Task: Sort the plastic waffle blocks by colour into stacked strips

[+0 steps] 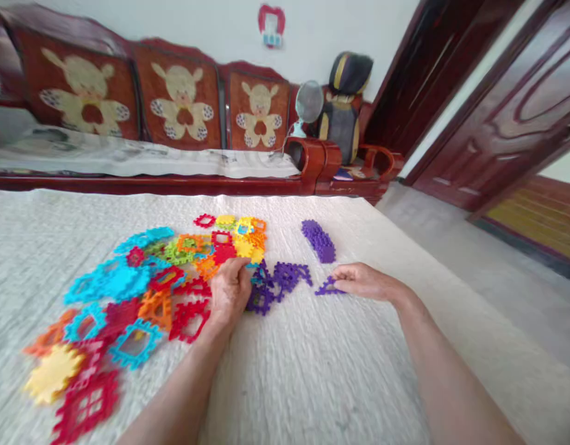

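Observation:
Several flat plastic interlocking tiles in blue, red, orange, yellow and green (141, 290) lie scattered on a white quilted cloth (312, 371). My left hand (230, 290) rests on the pile's right edge, fingers curled over purple tiles (278, 281). My right hand (365, 281) lies to the right, its fingertips pinching a purple triangular tile (325, 288). A stack of purple tiles (318, 240) sits just beyond, apart from both hands.
A dark wooden bench (173, 179) with bear-print cushions runs along the far edge. A small fan (309, 105) and a backpack (344, 105) stand at its right end. Wooden doors (498, 111) and bare floor lie to the right.

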{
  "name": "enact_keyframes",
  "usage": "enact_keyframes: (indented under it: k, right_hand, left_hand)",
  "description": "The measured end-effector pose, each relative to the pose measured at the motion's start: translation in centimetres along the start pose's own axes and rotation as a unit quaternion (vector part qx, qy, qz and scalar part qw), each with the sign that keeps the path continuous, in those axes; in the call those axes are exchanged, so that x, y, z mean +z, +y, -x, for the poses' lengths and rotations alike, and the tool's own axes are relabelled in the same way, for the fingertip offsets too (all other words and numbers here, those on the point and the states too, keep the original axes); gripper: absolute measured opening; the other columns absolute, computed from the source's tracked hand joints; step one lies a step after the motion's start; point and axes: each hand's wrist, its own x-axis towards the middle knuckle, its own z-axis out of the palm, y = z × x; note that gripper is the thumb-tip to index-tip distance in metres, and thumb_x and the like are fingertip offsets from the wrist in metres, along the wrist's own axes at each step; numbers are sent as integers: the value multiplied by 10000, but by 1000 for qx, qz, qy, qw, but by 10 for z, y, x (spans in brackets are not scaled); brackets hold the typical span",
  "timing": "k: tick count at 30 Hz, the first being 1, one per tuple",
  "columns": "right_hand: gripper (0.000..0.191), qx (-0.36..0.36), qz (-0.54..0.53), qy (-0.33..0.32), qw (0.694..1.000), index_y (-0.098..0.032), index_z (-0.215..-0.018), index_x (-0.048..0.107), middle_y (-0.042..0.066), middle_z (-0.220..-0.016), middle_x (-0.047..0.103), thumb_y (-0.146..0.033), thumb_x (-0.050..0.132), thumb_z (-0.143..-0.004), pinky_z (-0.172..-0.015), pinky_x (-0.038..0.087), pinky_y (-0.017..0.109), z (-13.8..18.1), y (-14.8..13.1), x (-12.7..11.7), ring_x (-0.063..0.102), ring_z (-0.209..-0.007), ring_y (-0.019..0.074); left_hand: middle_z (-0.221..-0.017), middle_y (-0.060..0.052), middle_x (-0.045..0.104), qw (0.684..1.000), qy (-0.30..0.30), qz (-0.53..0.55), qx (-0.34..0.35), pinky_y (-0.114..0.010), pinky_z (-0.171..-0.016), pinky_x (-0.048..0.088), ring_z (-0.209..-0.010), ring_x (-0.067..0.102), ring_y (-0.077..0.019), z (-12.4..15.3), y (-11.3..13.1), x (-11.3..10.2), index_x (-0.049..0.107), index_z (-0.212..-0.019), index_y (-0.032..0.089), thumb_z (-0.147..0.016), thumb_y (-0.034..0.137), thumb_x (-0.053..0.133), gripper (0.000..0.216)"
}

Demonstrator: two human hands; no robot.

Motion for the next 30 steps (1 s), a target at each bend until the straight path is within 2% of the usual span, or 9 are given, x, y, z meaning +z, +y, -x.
enact_keyframes:
  k: [4,7,10,13,19,22,25,30]
  right_hand:
    - [336,79,59,85,991,-171,-899,650,17,-790,657,-466,571,-760,-643,421,261,1,2,-2,586,-730,161]
    - [421,147,168,130,966,-181,-871,649,47,-797,662,-575,581,-741,-640,417,278,2,-14,9,599,-738,189]
    - [476,143,261,146,944,-169,-904,646,109,-926,667,-608,553,-747,-716,431,314,1,-36,27,618,-854,244]
    - [529,160,316,160,921,-134,-1017,625,168,-1033,638,-579,553,-742,-774,442,351,-1,-51,43,624,-931,291]
    - [441,153,335,155,917,-127,-1009,619,168,-1020,638,-473,562,-741,-794,451,351,-1,-54,47,633,-944,289]
    - [373,149,331,177,915,-144,-952,624,151,-973,649,-440,587,-728,-772,451,332,-2,-49,43,639,-892,266]
    - [342,151,313,229,909,-160,-903,626,126,-909,656,-454,602,-731,-744,448,313,-8,-42,37,639,-845,246]
    - [430,118,295,356,879,-127,-1013,613,134,-958,647,-478,610,-764,-777,462,312,-26,-24,33,633,-875,239]
  left_hand:
    - [-818,-65,726,1000,9,-4,6,-274,-701,515,-758,681,-187,2,-1,-3,710,-877,154,-804,157,465,256]
    - [-804,-56,723,1000,12,0,11,-264,-686,513,-740,678,-178,1,0,-3,707,-864,164,-800,153,467,249]
    - [-814,-52,722,1000,4,3,4,-261,-698,515,-754,678,-175,1,0,-3,706,-867,169,-806,153,461,254]
    - [-831,-50,719,1000,-11,7,-10,-264,-718,516,-775,676,-175,1,0,-3,706,-885,174,-816,169,457,258]
    - [-832,-41,713,999,-15,29,-22,-258,-739,517,-789,671,-162,2,-2,-2,700,-898,185,-832,198,453,256]
    - [-841,-41,715,999,-18,30,-19,-258,-742,517,-792,672,-161,2,-3,-2,698,-902,186,-834,195,452,255]
    - [-842,-41,716,999,-17,26,-17,-258,-744,519,-794,674,-164,2,-3,-2,698,-901,185,-828,185,454,254]
    - [-839,-48,714,1000,-15,21,-14,-271,-742,522,-788,675,-174,2,-3,-1,697,-898,180,-826,180,452,255]
